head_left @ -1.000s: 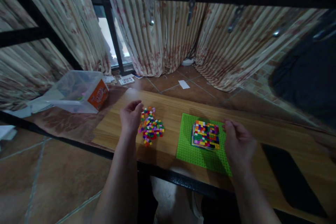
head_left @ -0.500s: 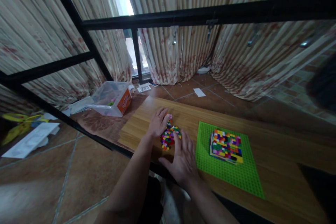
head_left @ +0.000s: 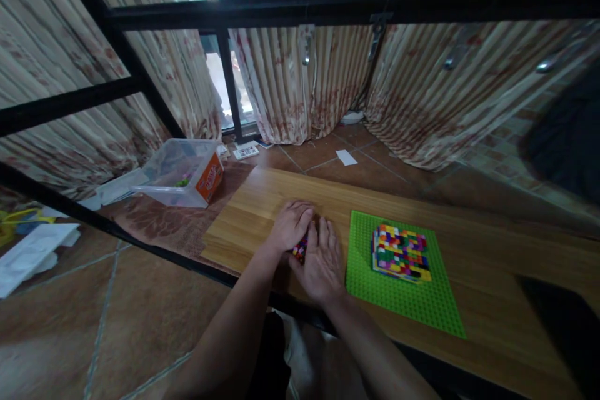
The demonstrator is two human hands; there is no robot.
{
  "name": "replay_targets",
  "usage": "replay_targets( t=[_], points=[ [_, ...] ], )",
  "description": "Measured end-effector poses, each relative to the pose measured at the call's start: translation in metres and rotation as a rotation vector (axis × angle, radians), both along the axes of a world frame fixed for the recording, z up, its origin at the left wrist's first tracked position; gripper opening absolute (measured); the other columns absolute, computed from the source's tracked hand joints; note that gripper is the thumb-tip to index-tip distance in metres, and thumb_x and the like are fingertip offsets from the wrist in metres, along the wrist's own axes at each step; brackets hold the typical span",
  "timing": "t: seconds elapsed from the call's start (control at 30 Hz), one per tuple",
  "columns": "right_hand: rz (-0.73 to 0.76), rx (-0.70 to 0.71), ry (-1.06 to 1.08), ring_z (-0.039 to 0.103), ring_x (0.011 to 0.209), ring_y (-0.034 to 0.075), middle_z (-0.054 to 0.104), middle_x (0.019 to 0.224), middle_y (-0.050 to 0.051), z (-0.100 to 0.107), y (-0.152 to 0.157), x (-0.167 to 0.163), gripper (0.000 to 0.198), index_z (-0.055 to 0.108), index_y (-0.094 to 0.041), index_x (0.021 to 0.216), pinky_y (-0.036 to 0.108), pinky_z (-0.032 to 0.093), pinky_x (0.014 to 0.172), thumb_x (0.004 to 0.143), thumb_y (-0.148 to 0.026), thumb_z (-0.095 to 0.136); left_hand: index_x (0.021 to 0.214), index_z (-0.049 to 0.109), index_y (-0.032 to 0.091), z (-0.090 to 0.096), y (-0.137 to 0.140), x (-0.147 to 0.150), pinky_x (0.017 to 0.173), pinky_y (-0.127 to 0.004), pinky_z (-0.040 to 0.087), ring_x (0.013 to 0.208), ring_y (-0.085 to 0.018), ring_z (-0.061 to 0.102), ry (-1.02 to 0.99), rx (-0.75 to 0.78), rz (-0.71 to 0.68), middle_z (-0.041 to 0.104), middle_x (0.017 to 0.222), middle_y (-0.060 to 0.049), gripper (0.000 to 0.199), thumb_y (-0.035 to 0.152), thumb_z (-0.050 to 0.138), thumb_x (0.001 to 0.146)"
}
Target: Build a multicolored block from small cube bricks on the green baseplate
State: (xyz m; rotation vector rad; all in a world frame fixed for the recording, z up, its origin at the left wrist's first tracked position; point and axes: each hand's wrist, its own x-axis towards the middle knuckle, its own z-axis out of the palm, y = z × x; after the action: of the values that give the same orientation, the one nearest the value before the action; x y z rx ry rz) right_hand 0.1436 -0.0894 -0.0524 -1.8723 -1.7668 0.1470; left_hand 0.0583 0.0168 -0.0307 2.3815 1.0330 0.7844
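A pile of small multicoloured toy bricks (head_left: 300,249) lies on the wooden table, enclosed between my two hands and mostly hidden by them. My left hand (head_left: 291,225) rests over its far left side, fingers extended and curving toward the right. Against the pile's right side lies my right hand (head_left: 323,262), its fingers stretched forward and its thumb at the near edge. Neither hand grips a brick that I can make out. To the right, a block of stacked coloured bricks (head_left: 402,252) stands on a green studded baseplate (head_left: 365,281).
A clear plastic box (head_left: 164,162) with an orange label and a few pieces inside sits beyond the table's left end. A dark flat panel (head_left: 562,319) is at the right of the wooden table (head_left: 253,212). Black metal bars (head_left: 262,9) cross in front of the curtains.
My hands have come together around the loose bricks, gathering them into a tighter pile that is now mostly covered. The camera view has shifted slightly.
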Motion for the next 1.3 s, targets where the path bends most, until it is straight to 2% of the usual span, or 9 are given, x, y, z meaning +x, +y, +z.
replay_targets(
  t=[0.2, 0.37, 0.53, 0.67, 0.73, 0.8, 0.93, 1.03, 1.3],
  points=[
    [0.026, -0.057, -0.019, 0.028, 0.143, 0.041, 0.034, 0.152, 0.027, 0.007, -0.004, 0.013, 0.08, 0.032, -0.002, 0.148, 0.056, 0.029, 0.113, 0.079, -0.03, 0.06, 0.093, 0.069, 0.018, 0.008, -0.018, 0.012, 0.1, -0.04, 0.043, 0.101, -0.022, 0.063, -0.009, -0.056, -0.051, 0.073, 0.099, -0.01, 0.045, 0.032, 0.027, 0.1],
    [0.069, -0.085, -0.019, 0.031, 0.141, 0.042, 0.037, 0.15, 0.029, 0.011, -0.012, 0.025, 0.074, 0.035, 0.002, 0.147, 0.057, 0.029, 0.112, 0.086, -0.034, 0.054, 0.093, 0.068, 0.018, 0.011, -0.032, 0.022, 0.101, -0.04, 0.044, 0.103, -0.022, 0.063, -0.04, -0.12, -0.033, 0.072, 0.102, -0.01, 0.045, 0.035, 0.027, 0.1],
    [0.103, -0.05, 0.016, 0.031, 0.14, 0.041, 0.036, 0.151, 0.025, 0.01, -0.017, 0.031, 0.076, 0.032, -0.002, 0.149, 0.059, 0.028, 0.113, 0.084, -0.033, 0.055, 0.097, 0.068, 0.019, 0.014, -0.042, 0.03, 0.101, -0.038, 0.046, 0.107, -0.023, 0.064, -0.142, -0.225, 0.048, 0.072, 0.107, -0.011, 0.045, 0.037, 0.028, 0.1],
    [0.097, -0.021, 0.086, 0.032, 0.14, 0.041, 0.035, 0.152, 0.024, 0.019, -0.022, 0.039, 0.076, 0.038, -0.007, 0.146, 0.06, 0.032, 0.111, 0.083, -0.042, 0.061, 0.096, 0.069, 0.019, 0.018, -0.038, 0.027, 0.097, -0.035, 0.047, 0.104, -0.023, 0.066, -0.198, -0.307, 0.105, 0.073, 0.104, -0.009, 0.045, 0.042, 0.031, 0.1],
    [0.087, 0.016, 0.127, 0.036, 0.139, 0.038, 0.039, 0.149, 0.022, 0.028, -0.028, 0.048, 0.067, 0.044, -0.01, 0.142, 0.057, 0.035, 0.111, 0.087, -0.045, 0.058, 0.095, 0.069, 0.019, 0.019, -0.033, 0.024, 0.095, -0.033, 0.047, 0.102, -0.022, 0.066, -0.22, -0.327, 0.129, 0.073, 0.1, -0.008, 0.046, 0.043, 0.03, 0.1],
    [0.081, 0.065, 0.155, 0.043, 0.135, 0.032, 0.047, 0.143, 0.019, 0.037, -0.034, 0.06, 0.048, 0.052, -0.015, 0.136, 0.05, 0.04, 0.109, 0.093, -0.037, 0.051, 0.094, 0.069, 0.018, 0.019, -0.028, 0.022, 0.093, -0.031, 0.047, 0.1, -0.021, 0.066, -0.241, -0.32, 0.155, 0.073, 0.098, -0.008, 0.046, 0.044, 0.031, 0.099],
    [0.065, 0.081, 0.19, 0.065, 0.099, 0.023, 0.067, 0.108, 0.01, 0.046, -0.047, 0.081, 0.024, 0.067, -0.02, 0.108, 0.04, 0.052, 0.089, 0.095, -0.024, 0.048, 0.092, 0.068, 0.018, 0.022, -0.022, 0.021, 0.088, -0.029, 0.047, 0.093, -0.02, 0.066, -0.256, -0.255, 0.2, 0.072, 0.09, -0.007, 0.041, 0.041, 0.035, 0.099],
    [0.096, 0.001, 0.18, 0.066, 0.086, 0.021, 0.069, 0.093, 0.006, 0.045, -0.053, 0.086, 0.019, 0.069, -0.02, 0.097, 0.036, 0.052, 0.08, 0.092, -0.018, 0.051, 0.087, 0.067, 0.016, 0.027, -0.022, 0.022, 0.08, -0.028, 0.047, 0.083, -0.018, 0.065, -0.233, -0.211, 0.21, 0.07, 0.083, -0.005, 0.038, 0.036, 0.036, 0.099],
    [0.17, -0.096, 0.136, 0.065, 0.089, 0.021, 0.067, 0.098, 0.006, 0.036, -0.052, 0.073, 0.014, 0.071, -0.021, 0.095, 0.034, 0.051, 0.081, 0.086, -0.014, 0.062, 0.102, 0.07, 0.014, 0.031, -0.025, 0.025, 0.082, -0.027, 0.048, 0.089, -0.018, 0.066, -0.183, -0.23, 0.209, 0.074, 0.096, -0.007, 0.032, 0.03, 0.042, 0.096]
  ],
)
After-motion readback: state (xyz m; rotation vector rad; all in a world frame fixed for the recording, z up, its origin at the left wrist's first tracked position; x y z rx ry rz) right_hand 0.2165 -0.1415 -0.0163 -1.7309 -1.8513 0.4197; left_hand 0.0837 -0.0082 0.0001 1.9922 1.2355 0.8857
